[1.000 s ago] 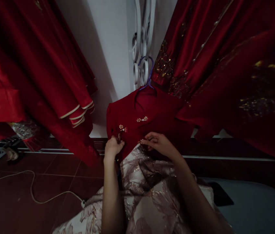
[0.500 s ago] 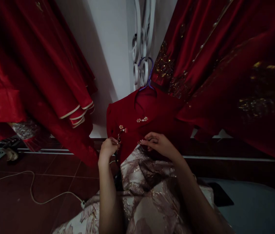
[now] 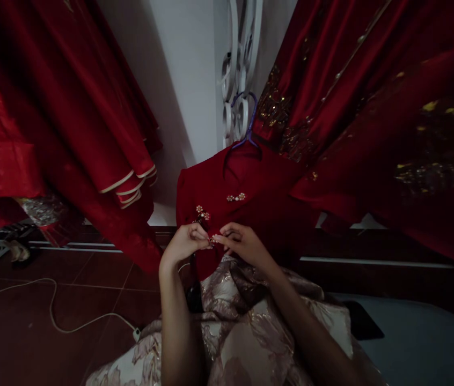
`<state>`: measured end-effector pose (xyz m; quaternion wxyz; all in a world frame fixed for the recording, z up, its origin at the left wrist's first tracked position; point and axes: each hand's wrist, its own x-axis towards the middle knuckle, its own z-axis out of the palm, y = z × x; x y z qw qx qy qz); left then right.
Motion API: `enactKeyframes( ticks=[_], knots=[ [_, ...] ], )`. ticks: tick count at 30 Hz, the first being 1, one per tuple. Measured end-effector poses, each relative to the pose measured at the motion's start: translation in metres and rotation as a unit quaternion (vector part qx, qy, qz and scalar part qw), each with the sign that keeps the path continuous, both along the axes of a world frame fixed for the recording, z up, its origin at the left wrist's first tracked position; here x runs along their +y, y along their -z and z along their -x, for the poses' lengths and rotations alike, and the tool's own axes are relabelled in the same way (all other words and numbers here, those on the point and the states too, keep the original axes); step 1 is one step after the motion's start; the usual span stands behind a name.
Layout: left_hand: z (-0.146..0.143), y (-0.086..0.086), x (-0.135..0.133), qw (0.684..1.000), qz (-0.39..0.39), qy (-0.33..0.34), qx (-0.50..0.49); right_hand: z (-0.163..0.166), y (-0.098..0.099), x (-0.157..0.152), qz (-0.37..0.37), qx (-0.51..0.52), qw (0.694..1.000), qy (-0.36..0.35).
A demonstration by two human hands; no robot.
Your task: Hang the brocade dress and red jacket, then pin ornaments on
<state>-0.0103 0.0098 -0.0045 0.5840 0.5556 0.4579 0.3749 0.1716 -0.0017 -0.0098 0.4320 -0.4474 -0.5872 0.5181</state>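
A dark red garment hangs from a purple hanger in front of me. Pearl-and-gold flower clasps decorate its front: one clasp sits near the neckline, another clasp lower at the left. Just below these, my left hand pinches one side of a small jewelled clasp. From the other side my right hand closes thumb and finger on the same clasp, its other fingers curled. The fingertips of both hands nearly touch and partly cover the clasp, so I cannot tell whether its halves are joined.
Red garments hang at the left, and a gold-embroidered red garment hangs at the right. White scrollwork stands behind the hanger. Pale floral fabric covers my lap. A white cable crosses the tiled floor.
My two hands have come together at the jewelled clasp. The left moved right and the right moved left; half a second ago they pinched separate spots with a gap between.
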Motion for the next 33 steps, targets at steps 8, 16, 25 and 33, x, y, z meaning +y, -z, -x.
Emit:
enactKeyframes(
  ticks=[8,16,25,33],
  knots=[
    [-0.005,0.001,0.003,1.0,0.011,-0.026,0.008,0.008,0.021,0.007,-0.106,-0.112,0.983,0.095],
    [-0.006,0.012,0.009,0.999,0.026,-0.03,-0.016,0.011,0.024,0.008,-0.17,-0.155,0.967,0.111],
    [0.001,0.027,0.017,0.999,-0.009,0.023,0.032,0.009,0.025,0.008,-0.172,-0.188,0.964,0.083],
    [-0.002,0.036,0.022,0.976,-0.109,-0.013,0.188,0.001,0.025,0.019,-0.156,-0.242,0.957,0.027]
  ],
)
